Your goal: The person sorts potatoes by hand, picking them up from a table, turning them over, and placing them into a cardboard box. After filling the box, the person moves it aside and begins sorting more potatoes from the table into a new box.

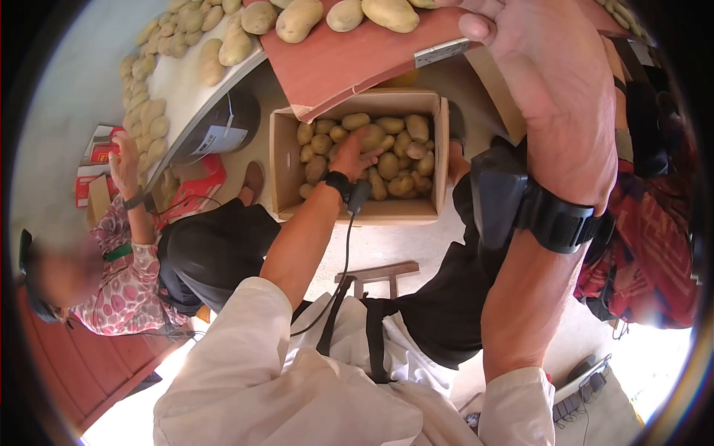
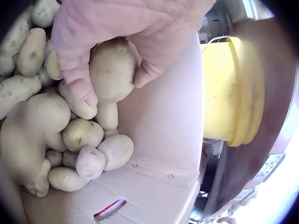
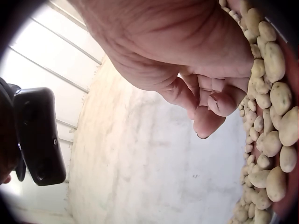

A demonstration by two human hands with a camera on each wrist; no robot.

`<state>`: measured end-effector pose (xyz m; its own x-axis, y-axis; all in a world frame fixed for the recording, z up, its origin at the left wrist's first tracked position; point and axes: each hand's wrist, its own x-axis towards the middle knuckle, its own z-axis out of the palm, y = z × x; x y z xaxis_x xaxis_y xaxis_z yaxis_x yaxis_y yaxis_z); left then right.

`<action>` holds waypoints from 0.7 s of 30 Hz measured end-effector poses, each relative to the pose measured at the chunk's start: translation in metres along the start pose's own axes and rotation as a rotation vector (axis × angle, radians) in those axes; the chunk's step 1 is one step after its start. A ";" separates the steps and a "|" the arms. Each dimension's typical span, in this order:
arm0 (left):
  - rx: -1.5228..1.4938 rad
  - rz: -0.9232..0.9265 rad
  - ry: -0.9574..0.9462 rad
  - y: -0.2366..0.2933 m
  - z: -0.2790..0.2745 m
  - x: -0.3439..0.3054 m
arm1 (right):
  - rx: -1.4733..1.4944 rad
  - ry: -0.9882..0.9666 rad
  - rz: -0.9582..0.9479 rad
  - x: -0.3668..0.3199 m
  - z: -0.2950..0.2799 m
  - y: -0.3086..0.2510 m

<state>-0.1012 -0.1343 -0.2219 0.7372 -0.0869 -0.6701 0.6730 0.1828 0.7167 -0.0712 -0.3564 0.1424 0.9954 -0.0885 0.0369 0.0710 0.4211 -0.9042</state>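
Inside the cardboard box (image 1: 282,167), my left hand (image 1: 349,160) reaches among the potatoes (image 1: 405,182). The left wrist view shows that hand (image 2: 117,28) gripping a large roundish potato (image 2: 112,74) between thumb and fingers, close to the box wall (image 2: 161,116). Smaller potatoes (image 2: 83,134) lie beneath it. My right hand (image 1: 547,67) is raised at the right near the red tabletop (image 1: 335,59). Loosely bent fingers (image 3: 208,122) show in the right wrist view, with nothing seen in them, beside rows of potatoes (image 3: 280,98).
More potatoes (image 1: 297,20) line the tabletop's edge. A dark bucket (image 1: 227,126) stands left of the box, and a yellow bucket (image 2: 229,93) is beyond its wall. A person in a patterned shirt (image 1: 123,290) sits at the left. A small wooden stool (image 1: 379,273) is below the box.
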 end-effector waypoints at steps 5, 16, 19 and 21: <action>-0.260 -0.055 -0.096 -0.004 0.004 -0.041 | 0.150 -0.207 0.090 0.005 -0.023 -0.009; -0.252 -0.098 -0.017 0.017 -0.001 -0.150 | 0.003 -0.080 0.063 0.014 -0.018 0.009; -0.265 -0.013 0.020 0.039 -0.007 -0.176 | 0.019 -0.033 0.045 0.015 -0.017 0.010; -0.259 0.036 0.030 0.059 -0.009 -0.192 | 0.021 -0.035 0.050 0.017 -0.017 0.009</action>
<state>-0.2037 -0.0979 -0.0525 0.7557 -0.0469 -0.6532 0.6054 0.4305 0.6694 -0.0548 -0.3691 0.1274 0.9994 -0.0353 0.0075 0.0224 0.4435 -0.8960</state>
